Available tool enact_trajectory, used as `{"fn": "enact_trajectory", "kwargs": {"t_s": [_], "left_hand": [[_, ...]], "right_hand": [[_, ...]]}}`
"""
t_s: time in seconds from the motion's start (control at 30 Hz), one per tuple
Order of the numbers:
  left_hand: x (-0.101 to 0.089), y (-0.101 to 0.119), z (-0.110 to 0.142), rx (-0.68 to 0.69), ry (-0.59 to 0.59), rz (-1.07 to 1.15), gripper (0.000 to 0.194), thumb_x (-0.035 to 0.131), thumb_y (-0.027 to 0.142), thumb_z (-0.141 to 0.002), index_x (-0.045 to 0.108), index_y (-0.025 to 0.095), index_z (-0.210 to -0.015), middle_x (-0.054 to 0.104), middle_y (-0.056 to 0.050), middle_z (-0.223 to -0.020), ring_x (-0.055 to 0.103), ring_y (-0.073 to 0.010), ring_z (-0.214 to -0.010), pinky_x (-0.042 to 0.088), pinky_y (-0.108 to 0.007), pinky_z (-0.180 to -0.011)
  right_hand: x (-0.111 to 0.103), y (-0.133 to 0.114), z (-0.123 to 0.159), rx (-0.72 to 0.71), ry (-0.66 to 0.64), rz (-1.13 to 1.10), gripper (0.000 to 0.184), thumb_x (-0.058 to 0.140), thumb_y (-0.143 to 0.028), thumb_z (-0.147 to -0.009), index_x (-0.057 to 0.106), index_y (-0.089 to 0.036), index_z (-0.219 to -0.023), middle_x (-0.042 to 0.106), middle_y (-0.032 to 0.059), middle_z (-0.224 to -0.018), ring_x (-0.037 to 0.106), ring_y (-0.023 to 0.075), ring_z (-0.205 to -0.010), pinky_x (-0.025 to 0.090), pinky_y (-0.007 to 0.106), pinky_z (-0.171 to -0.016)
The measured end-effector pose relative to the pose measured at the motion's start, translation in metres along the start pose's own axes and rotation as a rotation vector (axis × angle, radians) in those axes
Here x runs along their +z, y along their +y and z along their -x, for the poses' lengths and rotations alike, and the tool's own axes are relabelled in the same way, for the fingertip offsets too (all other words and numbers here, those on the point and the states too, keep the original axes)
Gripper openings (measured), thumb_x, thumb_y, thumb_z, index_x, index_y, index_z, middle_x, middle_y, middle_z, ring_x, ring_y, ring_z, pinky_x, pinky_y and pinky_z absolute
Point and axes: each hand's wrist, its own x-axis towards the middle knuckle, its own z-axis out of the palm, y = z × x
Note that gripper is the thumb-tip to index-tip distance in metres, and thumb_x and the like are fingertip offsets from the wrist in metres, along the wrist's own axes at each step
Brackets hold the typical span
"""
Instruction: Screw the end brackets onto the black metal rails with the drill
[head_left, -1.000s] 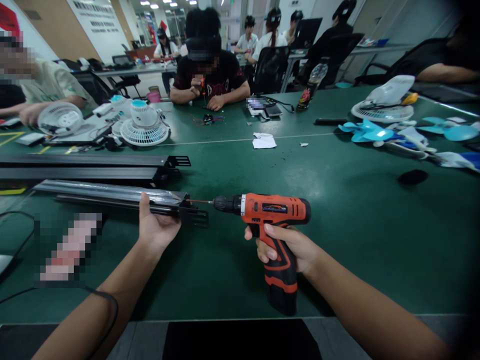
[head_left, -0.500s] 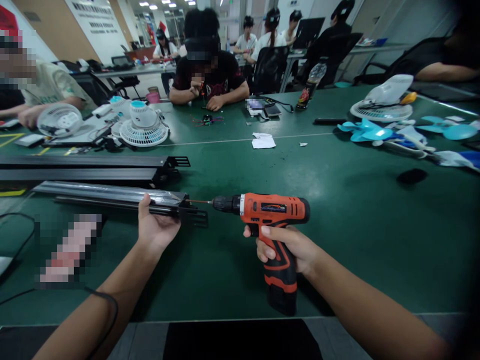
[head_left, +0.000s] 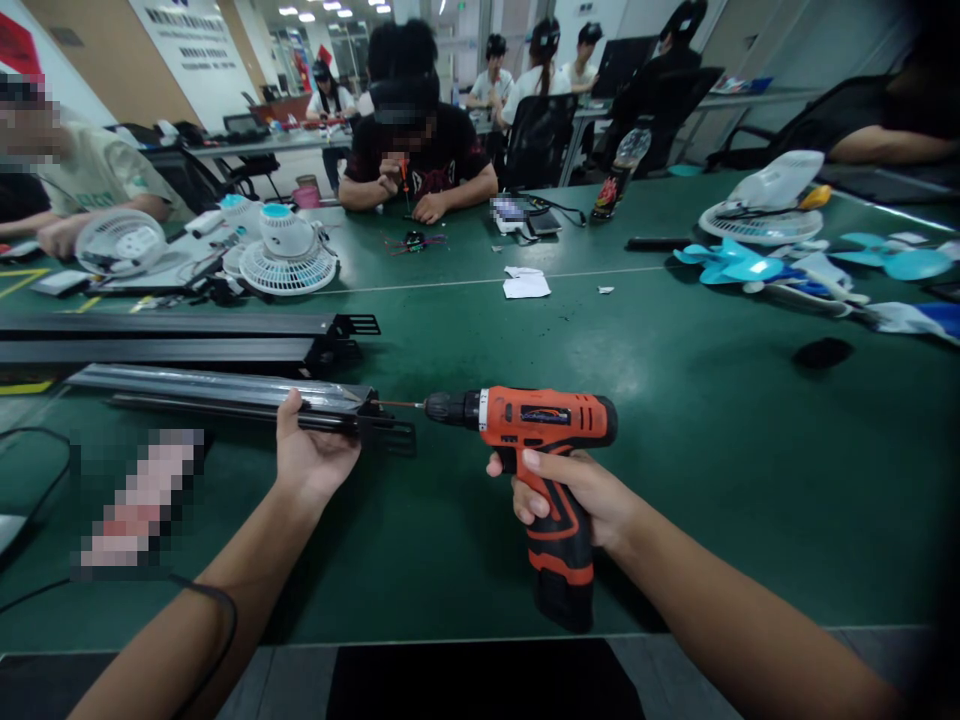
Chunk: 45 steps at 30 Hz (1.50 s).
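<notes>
Still, right fingers (head_left: 531, 505) grip the drill (head_left: 553, 415) and left fingers (head_left: 288, 416) clasp the rail (head_left: 217, 384), almost unchanged from before.

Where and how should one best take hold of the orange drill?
Probably by its handle, coming from the right, as the right hand does: the handle extends below the drill body, while the bit points left, toward the long bar.
</notes>
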Motion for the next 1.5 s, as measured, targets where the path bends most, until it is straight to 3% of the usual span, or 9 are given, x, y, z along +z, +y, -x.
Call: {"fn": "enact_trajectory", "kwargs": {"t_s": [0.2, 0.37, 0.63, 0.87, 1.2, 1.5], "left_hand": [[-0.0021, 0.0006, -0.0021, -0.003, 0.007, -0.004, 0.034, 0.06, 0.043, -0.099, 0.066, 0.02, -0.123, 0.079, -0.009, -0.1, 0.08, -0.0286, -0.088, 0.068, -0.038, -0.074], [-0.0011, -0.0001, -0.0031, -0.003, 0.05, 0.0, 0.033, 0.059, 0.041, -0.099, 0.067, 0.018, -0.122, 0.079, -0.01, -0.1, 0.08, -0.028, -0.086, 0.067, -0.037, -0.07], [-0.002, 0.0004, -0.0042, -0.009, 0.038, -0.007, 0.029, 0.059, 0.039, -0.1, 0.067, 0.018, -0.119, 0.079, -0.008, -0.098, 0.079, -0.0261, -0.085, 0.065, -0.034, -0.068], [-0.0025, -0.0009, -0.0044, 0.004, 0.014, -0.003, 0.032, 0.058, 0.04, -0.1, 0.067, 0.019, -0.122, 0.079, -0.009, -0.101, 0.079, -0.0275, -0.089, 0.066, -0.037, -0.073], [-0.0006, -0.0004, -0.0017, -0.005, 0.012, -0.002, 0.03, 0.057, 0.041, -0.101, 0.066, 0.019, -0.121, 0.079, -0.009, -0.101, 0.079, -0.027, -0.089, 0.066, -0.036, -0.073], [0.0023, -0.0006, 0.0011, -0.013, 0.037, 0.046, 0.03, 0.06, 0.04, -0.1, 0.065, 0.021, -0.124, 0.079, -0.007, -0.093, 0.079, -0.0261, -0.079, 0.066, -0.034, -0.064]], "right_hand": [[-0.0017, -0.0005, -0.0008, 0.016, -0.013, -0.011, 0.045, 0.086, -0.052, -0.083, 0.078, -0.011, -0.1, 0.059, -0.0017, -0.051, 0.059, 0.0136, -0.052, 0.049, 0.027, -0.057], [-0.0038, 0.0009, 0.0, -0.01, -0.011, -0.022, 0.044, 0.084, -0.045, -0.086, 0.076, -0.014, -0.116, 0.072, 0.0033, -0.067, 0.057, 0.0123, -0.052, 0.053, 0.029, -0.057], [-0.0038, 0.001, -0.0006, -0.012, -0.047, -0.008, 0.043, 0.083, -0.047, -0.087, 0.08, -0.009, -0.106, 0.067, 0.0027, -0.06, 0.058, 0.0123, -0.052, 0.054, 0.028, -0.058], [-0.0042, 0.0029, -0.0002, -0.033, -0.012, -0.024, 0.037, 0.083, -0.04, -0.088, 0.077, -0.014, -0.114, 0.081, 0.0149, -0.101, 0.057, 0.0093, -0.052, 0.055, 0.029, -0.058], [-0.005, 0.0033, -0.0002, -0.021, -0.034, -0.055, 0.043, 0.085, -0.045, -0.086, 0.077, -0.014, -0.115, 0.08, 0.0124, -0.094, 0.059, 0.0101, -0.054, 0.055, 0.027, -0.057], [-0.0085, 0.0051, -0.0013, -0.03, -0.086, -0.039, 0.041, 0.083, -0.047, -0.089, 0.079, -0.012, -0.11, 0.076, 0.0089, -0.083, 0.055, 0.0094, -0.053, 0.056, 0.027, -0.059]]}}
